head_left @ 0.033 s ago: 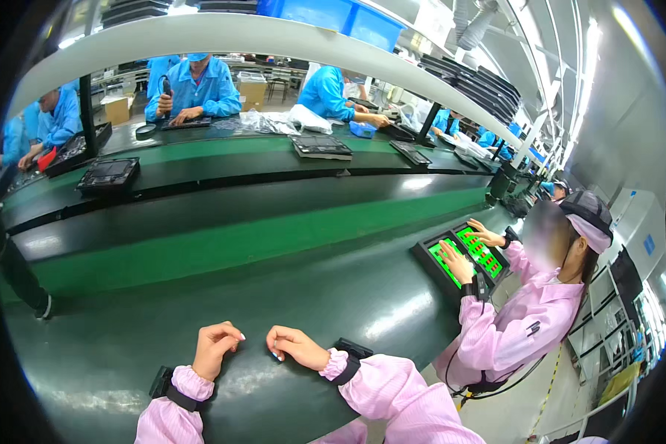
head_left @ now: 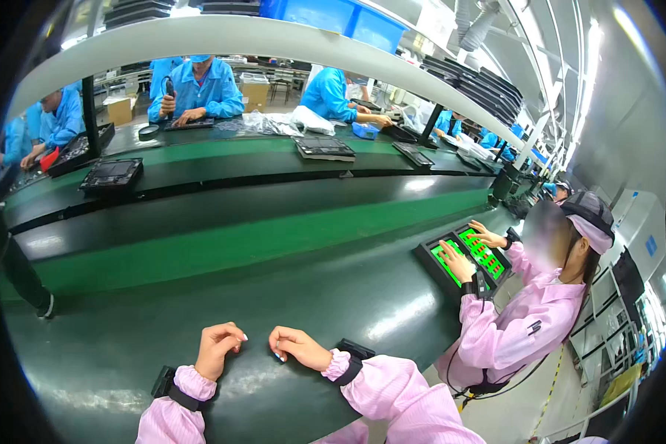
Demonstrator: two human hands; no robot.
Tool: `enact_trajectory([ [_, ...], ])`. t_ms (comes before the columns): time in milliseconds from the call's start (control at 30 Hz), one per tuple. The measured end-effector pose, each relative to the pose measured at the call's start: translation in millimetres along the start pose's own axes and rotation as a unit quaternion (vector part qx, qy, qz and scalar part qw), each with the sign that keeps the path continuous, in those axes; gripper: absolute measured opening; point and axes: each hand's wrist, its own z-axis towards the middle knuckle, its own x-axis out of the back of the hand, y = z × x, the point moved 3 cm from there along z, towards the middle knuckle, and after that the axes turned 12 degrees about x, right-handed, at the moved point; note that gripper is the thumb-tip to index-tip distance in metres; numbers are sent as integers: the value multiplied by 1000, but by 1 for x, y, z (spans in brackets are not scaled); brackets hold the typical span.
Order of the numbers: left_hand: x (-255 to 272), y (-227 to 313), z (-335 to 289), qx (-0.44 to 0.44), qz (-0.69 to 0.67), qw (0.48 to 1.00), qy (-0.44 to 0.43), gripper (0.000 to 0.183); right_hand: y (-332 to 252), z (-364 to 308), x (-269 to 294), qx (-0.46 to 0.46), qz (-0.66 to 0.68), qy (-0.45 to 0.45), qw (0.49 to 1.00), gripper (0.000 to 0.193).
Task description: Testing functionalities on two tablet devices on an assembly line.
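My left hand (head_left: 217, 351) rests on the dark green workbench (head_left: 118, 340) with its fingers loosely curled in. A short gap to its right lies my right hand (head_left: 302, 348), its fingers bent together and pointing down at the bench top. Neither hand shows anything in its grip, and the two do not touch. Each wrist wears a black strap with a small dark box, the left box (head_left: 163, 382) and the right box (head_left: 356, 348). Pink sleeves cover both forearms.
At the right a person in pink (head_left: 525, 318) has both hands over a black tray (head_left: 451, 285) with bright green and red pieces. Beyond a raised ledge, dark flat devices (head_left: 324, 148) lie on a green line where people in blue (head_left: 207, 92) work. A white shelf beam (head_left: 200, 33) crosses above.
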Motion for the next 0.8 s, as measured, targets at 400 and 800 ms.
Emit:
enact_trajectory([
  [400,3,-3,-1,40,-71,996,-27,17,1,-1,-4,-26,-6,-4,1000,7],
  [800,3,-2,-5,30,-40,999,-7,19,2,-2,-9,-21,-7,-15,1000,8],
])
